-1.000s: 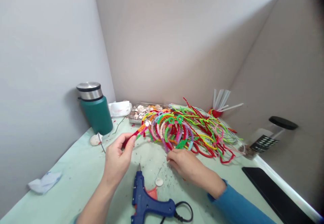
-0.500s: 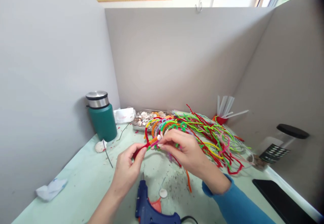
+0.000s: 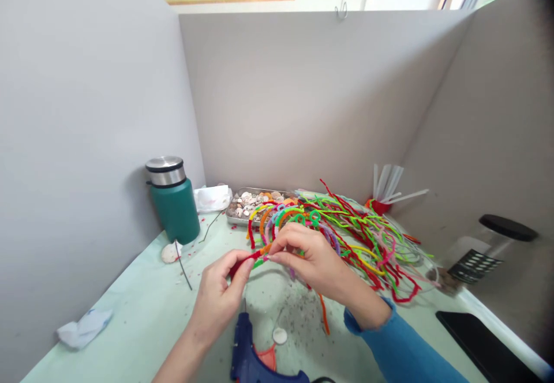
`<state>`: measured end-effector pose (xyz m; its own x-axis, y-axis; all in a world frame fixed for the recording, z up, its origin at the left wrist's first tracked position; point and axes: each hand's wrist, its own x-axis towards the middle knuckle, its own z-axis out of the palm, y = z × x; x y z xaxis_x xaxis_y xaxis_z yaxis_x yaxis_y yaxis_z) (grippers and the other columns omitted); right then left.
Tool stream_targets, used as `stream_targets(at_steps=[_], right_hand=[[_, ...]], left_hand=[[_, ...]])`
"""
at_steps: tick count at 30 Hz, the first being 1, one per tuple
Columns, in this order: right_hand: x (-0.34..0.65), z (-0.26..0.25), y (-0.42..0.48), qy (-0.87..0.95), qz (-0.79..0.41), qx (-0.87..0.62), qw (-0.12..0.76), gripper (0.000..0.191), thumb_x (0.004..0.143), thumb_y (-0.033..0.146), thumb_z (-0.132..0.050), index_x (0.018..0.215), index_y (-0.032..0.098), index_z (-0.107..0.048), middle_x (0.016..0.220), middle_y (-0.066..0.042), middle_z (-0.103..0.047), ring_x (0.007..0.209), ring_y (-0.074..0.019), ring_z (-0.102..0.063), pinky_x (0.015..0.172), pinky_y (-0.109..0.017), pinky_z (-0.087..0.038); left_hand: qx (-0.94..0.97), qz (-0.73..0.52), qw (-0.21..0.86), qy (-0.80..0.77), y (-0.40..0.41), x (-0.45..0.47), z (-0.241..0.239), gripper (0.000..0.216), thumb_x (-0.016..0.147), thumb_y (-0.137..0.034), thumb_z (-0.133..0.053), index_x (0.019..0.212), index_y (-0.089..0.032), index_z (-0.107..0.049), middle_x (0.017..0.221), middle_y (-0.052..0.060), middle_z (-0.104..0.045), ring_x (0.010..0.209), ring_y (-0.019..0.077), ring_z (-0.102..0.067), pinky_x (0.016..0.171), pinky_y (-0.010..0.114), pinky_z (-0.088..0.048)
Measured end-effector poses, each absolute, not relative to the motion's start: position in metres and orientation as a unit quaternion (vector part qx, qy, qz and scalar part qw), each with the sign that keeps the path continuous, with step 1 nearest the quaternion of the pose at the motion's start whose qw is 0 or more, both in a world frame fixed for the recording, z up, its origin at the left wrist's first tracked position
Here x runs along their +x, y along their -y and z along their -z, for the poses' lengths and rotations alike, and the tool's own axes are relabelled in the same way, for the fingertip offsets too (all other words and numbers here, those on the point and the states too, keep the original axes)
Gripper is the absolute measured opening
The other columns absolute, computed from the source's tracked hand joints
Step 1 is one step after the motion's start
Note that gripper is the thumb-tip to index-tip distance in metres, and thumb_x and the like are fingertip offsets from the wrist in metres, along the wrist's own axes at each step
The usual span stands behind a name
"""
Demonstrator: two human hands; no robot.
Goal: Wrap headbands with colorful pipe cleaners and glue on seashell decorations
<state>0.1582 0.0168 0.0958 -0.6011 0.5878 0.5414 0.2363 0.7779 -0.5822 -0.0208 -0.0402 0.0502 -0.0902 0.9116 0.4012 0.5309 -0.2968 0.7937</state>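
Between my two hands is a short piece of pipe cleaners point(image 3: 262, 252), with red, orange, pink and green strands. My left hand point(image 3: 224, 282) pinches its left end between thumb and index finger. From the other side, my right hand point(image 3: 309, 259) closes thumb and fingertips on the right end, hiding that tip. Just behind the hands lie curved pipe-cleaner arches point(image 3: 289, 214) in several colours. A blue glue gun point(image 3: 253, 354) rests on the table below my hands, its nozzle pointing away from me.
A tray of shells point(image 3: 242, 219) stands at the back, beside a green bottle point(image 3: 175, 207). Loose pipe cleaners point(image 3: 359, 227) spread to the right, near a red cup of white sticks point(image 3: 380, 206). A clear jar point(image 3: 476, 250) and a black flat object point(image 3: 485, 342) lie far right.
My right fingers have closed further over the right end of the pipe cleaners, and the small white piece seen there earlier is now covered. My left hand has kept its pinch.
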Motion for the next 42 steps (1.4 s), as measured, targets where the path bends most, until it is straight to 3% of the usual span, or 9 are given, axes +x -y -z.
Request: stream_targets(at_steps=[25,38,42], right_hand=[[0.160,-0.092,-0.021,0.883,-0.181,-0.221,0.373,0.016,0.087,0.018,-0.050,0.087,0.018,-0.067,0.085,-0.004,-0.058,0.083,-0.0136,-0.053,0.076,-0.026,-0.042],[0.159,-0.085,-0.024,0.885,-0.172,-0.191,0.388,0.015,0.085,0.021,-0.053,0.087,0.020,-0.068,0.083,-0.004,-0.058,0.081,-0.0148,-0.053,0.074,-0.029,-0.044],[0.161,-0.089,-0.024,0.878,-0.172,-0.203,0.399,0.018,0.086,0.023,-0.053,0.098,0.020,-0.066,0.089,-0.005,-0.059,0.086,-0.0154,-0.054,0.077,-0.030,-0.044]], left_hand=[[0.653,-0.481,0.243,-0.531,0.040,-0.019,-0.045,0.019,0.084,-0.032,-0.048,0.081,-0.019,-0.061,0.071,0.000,-0.059,0.065,0.0130,-0.051,0.059,0.021,-0.039],[0.615,-0.505,0.296,-0.528,0.040,-0.018,-0.047,0.019,0.083,-0.034,-0.049,0.081,-0.019,-0.059,0.064,-0.003,-0.049,0.061,0.0115,-0.044,0.057,0.020,-0.036],[0.593,-0.516,0.317,-0.531,0.039,-0.020,-0.045,0.020,0.084,-0.036,-0.049,0.079,-0.019,-0.058,0.064,-0.003,-0.047,0.062,0.0115,-0.043,0.057,0.021,-0.035]])
